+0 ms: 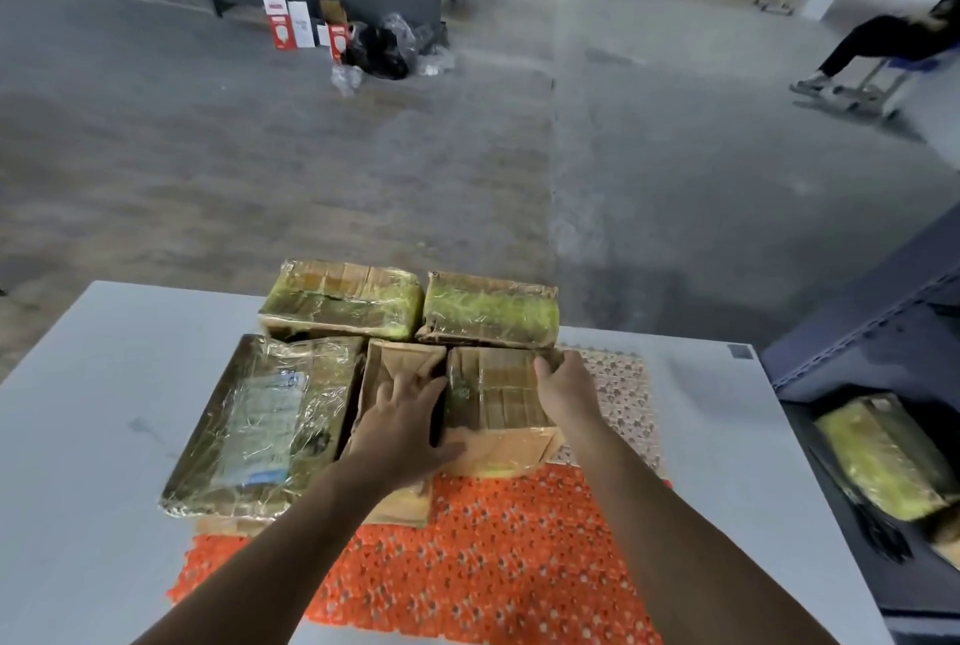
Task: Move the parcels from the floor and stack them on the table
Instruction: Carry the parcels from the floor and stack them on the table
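From the head camera, both arms reach forward over a white bench (104, 384) where 5 parcels sit on an orange patterned mat (493, 551). The right hand (563, 392) lies curled over the far right edge of a taped brown parcel (498, 395), fingers wrapped on its corner, gripping it. The left hand (402, 428) presses against that same parcel's left side with fingers spread and thumb along its near edge, so the parcel is clamped between the 2 hands while resting on the mat. Just left of the left hand, partly under it, is a plain cardboard parcel (387, 363), and further left lies a large plastic-wrapped parcel (265, 421). Beyond the hands, 2 green-tinted parcels (343, 298) (491, 309) sit side by side at the far bench edge. To the right of the right hand, off the bench, another green parcel (883, 457) lies on a dark shelf (857, 343).
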Tool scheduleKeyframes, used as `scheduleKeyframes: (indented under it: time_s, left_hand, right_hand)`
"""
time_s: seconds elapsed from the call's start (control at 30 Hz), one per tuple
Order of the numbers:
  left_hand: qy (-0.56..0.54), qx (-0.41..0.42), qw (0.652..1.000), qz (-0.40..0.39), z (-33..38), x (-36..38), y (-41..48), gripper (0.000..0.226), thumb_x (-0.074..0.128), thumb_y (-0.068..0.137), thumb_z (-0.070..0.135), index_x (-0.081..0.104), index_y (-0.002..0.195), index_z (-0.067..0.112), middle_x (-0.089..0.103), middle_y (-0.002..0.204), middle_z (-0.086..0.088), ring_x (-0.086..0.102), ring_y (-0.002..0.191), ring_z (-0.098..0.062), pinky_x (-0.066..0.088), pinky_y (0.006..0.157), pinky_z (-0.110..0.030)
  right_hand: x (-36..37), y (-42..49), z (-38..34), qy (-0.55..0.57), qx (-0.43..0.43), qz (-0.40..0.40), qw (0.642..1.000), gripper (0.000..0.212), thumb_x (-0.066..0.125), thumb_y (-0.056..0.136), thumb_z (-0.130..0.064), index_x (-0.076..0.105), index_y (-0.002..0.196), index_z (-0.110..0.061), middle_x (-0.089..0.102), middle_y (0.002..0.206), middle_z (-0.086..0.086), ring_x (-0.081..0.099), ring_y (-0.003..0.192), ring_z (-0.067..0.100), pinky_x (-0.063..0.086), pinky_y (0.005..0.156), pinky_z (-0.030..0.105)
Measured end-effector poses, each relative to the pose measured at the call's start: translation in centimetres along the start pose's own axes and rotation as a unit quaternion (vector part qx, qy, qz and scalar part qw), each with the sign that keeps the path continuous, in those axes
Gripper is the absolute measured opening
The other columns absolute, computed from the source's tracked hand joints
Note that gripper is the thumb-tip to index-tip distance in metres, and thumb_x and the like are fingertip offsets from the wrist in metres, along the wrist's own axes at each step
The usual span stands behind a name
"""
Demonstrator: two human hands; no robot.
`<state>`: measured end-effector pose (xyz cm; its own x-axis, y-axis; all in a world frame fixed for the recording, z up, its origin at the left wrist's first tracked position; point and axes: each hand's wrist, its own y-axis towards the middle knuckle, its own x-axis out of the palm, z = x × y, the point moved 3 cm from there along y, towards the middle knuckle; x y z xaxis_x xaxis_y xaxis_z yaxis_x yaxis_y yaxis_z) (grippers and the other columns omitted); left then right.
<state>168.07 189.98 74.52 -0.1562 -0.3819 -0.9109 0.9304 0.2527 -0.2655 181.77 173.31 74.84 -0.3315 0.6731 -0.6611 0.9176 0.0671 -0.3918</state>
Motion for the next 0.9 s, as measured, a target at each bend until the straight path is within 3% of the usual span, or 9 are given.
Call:
scheduleKeyframes:
  time_s: [0.17,0.33,0.47,0.63,0.7,0.77,0.8,0.83,0.9]
  left_hand:
    - [-0.011,0.008,1.0,0.027,0.2,-0.1,0.4,0.076,0.054,0.088,0.045,0.018,0.15,0.022,0.026,0.143,-0.009,0.034,0.127,-0.03,0.045,0.098,-0.042]
    - [-0.027,0.027,0.998,0.043,0.5,-0.1,0.3,0.074,0.052,0.089,0.042,0.018,0.151,0.021,0.027,0.143,-0.01,0.036,0.126,-0.029,0.045,0.099,-0.039]
    - [-0.005,0.026,0.999,0.025,0.2,-0.1,0.2,0.079,0.053,0.088,0.046,0.012,0.152,0.024,0.02,0.147,-0.011,0.03,0.131,-0.032,0.045,0.099,-0.039]
    - [-0.009,0.022,0.999,0.03,0.2,-0.1,0.4,0.077,0.053,0.088,0.044,0.013,0.151,0.024,0.023,0.146,-0.012,0.031,0.131,-0.032,0.045,0.099,-0.039]
    - [-0.02,0.02,0.999,0.036,-0.1,-0.1,0.5,0.081,0.056,0.086,0.046,0.014,0.151,0.022,0.027,0.145,-0.011,0.033,0.13,-0.031,0.046,0.098,-0.039]
    - [-0.034,0.021,0.998,0.039,-0.6,-0.2,0.6,0.09,0.06,0.082,0.05,0.011,0.152,0.023,0.027,0.146,-0.01,0.034,0.131,-0.03,0.045,0.099,-0.041]
    - [-0.04,0.022,0.998,0.042,-0.8,-0.3,0.6,0.094,0.062,0.08,0.053,0.009,0.152,0.024,0.026,0.147,-0.01,0.034,0.133,-0.031,0.044,0.102,-0.042]
    - [-0.042,0.024,0.998,0.044,-0.9,-0.4,0.6,0.098,0.063,0.078,0.056,0.008,0.152,0.025,0.026,0.148,-0.01,0.033,0.134,-0.03,0.042,0.103,-0.043]
    - [-0.036,0.03,0.998,0.046,-0.8,-0.7,0.5,0.1,0.064,0.076,0.06,0.008,0.152,0.026,0.028,0.146,-0.008,0.034,0.133,-0.028,0.042,0.105,-0.042]
  right_hand:
    - [-0.8,-0.1,0.0,-0.009,-0.016,-0.052,0.998,0.026,0.047,0.1,-0.034,0.05,0.116,-0.014,0.06,0.09,0.001,0.056,0.067,0.011,0.037,0.052,0.024]
    - [-0.4,-0.3,0.4,0.017,-0.004,-0.007,1.0,0.024,0.049,0.099,-0.029,0.054,0.115,-0.011,0.06,0.094,0.003,0.057,0.069,0.012,0.037,0.05,0.022]
    - [0.6,-0.1,-0.5,-0.028,-0.003,-0.024,0.999,0.031,0.04,0.102,-0.031,0.049,0.12,-0.008,0.059,0.097,0.004,0.056,0.067,0.012,0.036,0.05,0.024]
    - [0.0,-0.3,-0.5,-0.035,-0.013,-0.073,0.997,0.042,0.036,0.103,-0.04,0.053,0.12,-0.006,0.059,0.083,0.002,0.057,0.068,0.013,0.042,0.059,0.029]
    - [-0.8,-0.7,-0.5,-0.024,-0.01,-0.077,0.997,0.048,0.033,0.104,-0.042,0.049,0.13,-0.005,0.064,0.106,0.008,0.064,0.093,0.019,0.049,0.074,0.034]
    - [-1.5,-0.8,-0.2,-0.024,-0.01,-0.035,0.999,0.055,0.031,0.105,-0.043,0.036,0.144,-0.004,0.052,0.137,0.013,0.051,0.126,0.03,0.044,0.098,0.041]
    - [-1.7,-0.7,0.2,-0.027,-0.015,-0.015,0.999,0.057,0.03,0.105,-0.043,0.033,0.146,-0.004,0.046,0.144,0.014,0.046,0.132,0.031,0.04,0.103,0.041]
    - [-1.7,-0.3,0.8,-0.027,-0.013,0.0,1.0,0.056,0.03,0.105,-0.043,0.037,0.145,-0.005,0.047,0.143,0.013,0.048,0.129,0.03,0.041,0.099,0.038]
    - [-1.7,0.0,1.8,-0.017,-0.001,0.007,1.0,0.048,0.029,0.105,-0.042,0.057,0.12,-0.006,0.062,0.109,0.012,0.062,0.095,0.024,0.043,0.079,0.032]
